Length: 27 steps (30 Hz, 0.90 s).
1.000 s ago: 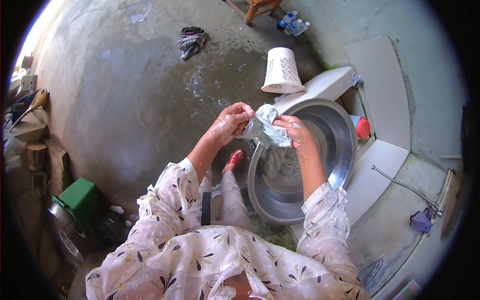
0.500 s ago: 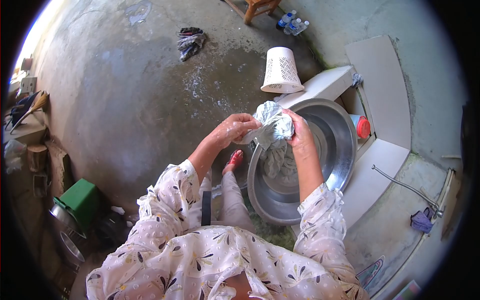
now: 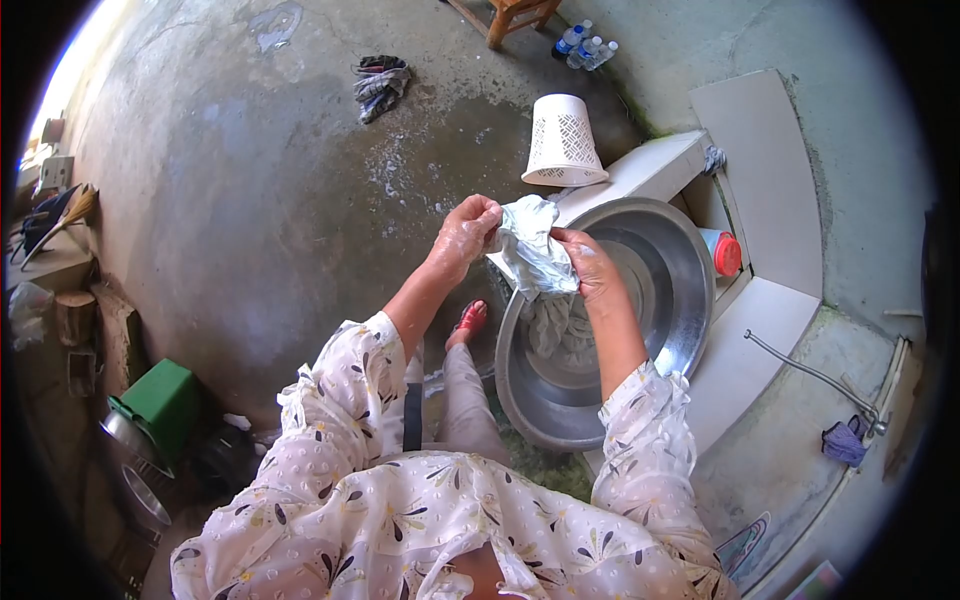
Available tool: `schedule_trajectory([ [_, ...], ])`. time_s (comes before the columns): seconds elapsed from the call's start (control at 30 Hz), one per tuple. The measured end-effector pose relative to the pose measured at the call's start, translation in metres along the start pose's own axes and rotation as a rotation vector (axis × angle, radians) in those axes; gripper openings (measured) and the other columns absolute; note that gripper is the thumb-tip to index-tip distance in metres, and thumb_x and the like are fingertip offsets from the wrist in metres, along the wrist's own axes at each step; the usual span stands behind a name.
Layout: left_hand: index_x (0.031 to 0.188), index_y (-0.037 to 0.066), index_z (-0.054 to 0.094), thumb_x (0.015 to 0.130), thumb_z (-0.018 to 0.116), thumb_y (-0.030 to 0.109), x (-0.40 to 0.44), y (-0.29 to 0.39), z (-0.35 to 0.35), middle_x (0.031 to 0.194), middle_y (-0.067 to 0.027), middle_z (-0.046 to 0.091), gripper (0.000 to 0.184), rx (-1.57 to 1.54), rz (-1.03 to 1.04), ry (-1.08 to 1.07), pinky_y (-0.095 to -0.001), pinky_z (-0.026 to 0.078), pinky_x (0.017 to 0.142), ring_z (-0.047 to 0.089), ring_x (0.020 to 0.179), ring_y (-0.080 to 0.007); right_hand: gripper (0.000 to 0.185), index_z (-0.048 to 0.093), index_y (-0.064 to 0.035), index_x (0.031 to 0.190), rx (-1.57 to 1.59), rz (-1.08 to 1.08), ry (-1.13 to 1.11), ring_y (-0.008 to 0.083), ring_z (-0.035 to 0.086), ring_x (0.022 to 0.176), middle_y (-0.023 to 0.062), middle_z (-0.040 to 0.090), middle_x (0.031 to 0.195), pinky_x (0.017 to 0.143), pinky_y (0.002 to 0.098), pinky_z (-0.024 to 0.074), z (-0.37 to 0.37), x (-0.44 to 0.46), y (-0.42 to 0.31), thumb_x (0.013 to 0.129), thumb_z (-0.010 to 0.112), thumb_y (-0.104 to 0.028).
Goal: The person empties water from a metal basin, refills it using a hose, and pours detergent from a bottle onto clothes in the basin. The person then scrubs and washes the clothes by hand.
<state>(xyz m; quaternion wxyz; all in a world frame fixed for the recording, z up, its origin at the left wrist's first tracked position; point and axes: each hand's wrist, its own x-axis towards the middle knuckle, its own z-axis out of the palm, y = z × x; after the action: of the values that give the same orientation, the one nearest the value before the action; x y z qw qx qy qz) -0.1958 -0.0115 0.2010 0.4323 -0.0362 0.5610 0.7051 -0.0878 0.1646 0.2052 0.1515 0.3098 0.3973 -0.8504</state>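
Observation:
A wet, pale cloth [image 3: 535,245] is stretched between my two hands, above the left rim of a large metal basin [image 3: 688,300]. My left hand [image 3: 466,232] pinches its left edge, with suds on the skin. On the other side, my right hand [image 3: 588,264] grips the cloth with the thumb and fingers closed. The lower part of the cloth hangs toward more pale fabric [image 3: 560,332] in the basin; where one ends and the other begins cannot be made out.
An upturned white basket [image 3: 564,145] stands behind the basin. A red-lidded container [image 3: 727,254] is at its right. Dark cloths [image 3: 381,88] lie on the wet floor, plastic bottles [image 3: 590,50] by the wall, a green bin [image 3: 160,405] at lower left, a metal tap [image 3: 815,374] at right.
My left hand has risen and closed on the cloth's edge. My right hand has turned and shifted slightly down. The cloth, bunched half a second ago, is now more spread out.

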Motion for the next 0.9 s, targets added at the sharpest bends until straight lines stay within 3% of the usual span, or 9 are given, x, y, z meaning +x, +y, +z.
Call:
schedule_trajectory([
  [0.17,0.087,0.009,0.054,0.093,0.051,0.022,0.006,0.002,0.001,0.072,0.0039,0.049,0.014,0.104,0.027,0.1,-0.0225,0.037,0.056,0.045,0.063,-0.0061,0.019,0.06,0.0039,0.101,-0.169,-0.046,0.064,0.0076,0.059,0.071,0.004,0.064,0.087,0.063,0.0217,0.0473,0.013,-0.002,-0.01,0.087,0.057,-0.008],
  [0.27,0.088,0.008,0.054,0.093,0.051,0.023,0.009,0.006,-0.01,0.072,0.0025,0.049,0.017,0.164,0.061,0.149,-0.0247,0.039,0.058,0.045,0.065,-0.0074,0.013,0.061,0.0025,0.094,-0.33,-0.188,0.008,0.0064,0.056,0.066,0.0018,0.062,0.081,0.061,0.022,0.0463,0.005,-0.002,-0.008,0.087,0.057,-0.008],
  [0.37,0.088,0.004,0.055,0.092,0.05,0.024,0.012,0.005,-0.019,0.073,0.0005,0.051,0.02,0.19,0.071,0.157,-0.0275,0.041,0.061,0.046,0.067,-0.01,0.011,0.062,0.0014,0.087,-0.595,-0.134,0.113,0.0065,0.055,0.065,0.0014,0.061,0.078,0.059,0.0222,0.0455,-0.006,0.0,-0.016,0.087,0.057,-0.008],
  [0.47,0.087,0.006,0.056,0.093,0.05,0.024,0.003,0.013,-0.016,0.073,0.0008,0.052,0.02,0.068,-0.008,0.104,-0.0267,0.041,0.06,0.047,0.066,-0.0101,0.014,0.061,-0.0005,0.082,-0.326,-0.141,0.046,0.0071,0.057,0.064,0.0015,0.062,0.075,0.059,0.0218,0.0461,-0.005,-0.002,-0.024,0.088,0.057,-0.013],
  [0.63,0.088,0.007,0.057,0.093,0.05,0.023,0.003,0.006,-0.016,0.074,0.0007,0.054,0.018,-0.159,-0.055,0.121,-0.0264,0.042,0.06,0.05,0.066,-0.0103,0.025,0.059,0.0065,0.102,-0.187,0.035,-0.135,0.0108,0.062,0.075,0.0092,0.064,0.093,0.067,0.023,0.049,0.004,0.0,-0.017,0.084,0.059,-0.011],
  [0.77,0.091,0.006,0.057,0.093,0.05,0.022,0.001,0.007,-0.014,0.076,-0.0005,0.056,0.017,-0.3,-0.117,0.141,-0.0274,0.045,0.062,0.053,0.068,-0.0117,0.03,0.055,0.0068,0.11,0.079,0.005,-0.094,0.0132,0.064,0.082,0.0113,0.064,0.097,0.074,0.0227,0.0518,0.017,-0.007,-0.016,0.084,0.058,-0.008],
  [0.9,0.091,0.005,0.057,0.093,0.05,0.022,0.001,0.003,-0.015,0.078,-0.0017,0.058,0.018,-0.306,-0.1,0.094,-0.0285,0.046,0.063,0.055,0.069,-0.0124,0.029,0.057,0.0041,0.109,0.114,0.02,-0.144,0.013,0.064,0.08,0.0096,0.065,0.096,0.073,0.0229,0.0525,0.03,-0.012,-0.011,0.082,0.061,-0.007],
])
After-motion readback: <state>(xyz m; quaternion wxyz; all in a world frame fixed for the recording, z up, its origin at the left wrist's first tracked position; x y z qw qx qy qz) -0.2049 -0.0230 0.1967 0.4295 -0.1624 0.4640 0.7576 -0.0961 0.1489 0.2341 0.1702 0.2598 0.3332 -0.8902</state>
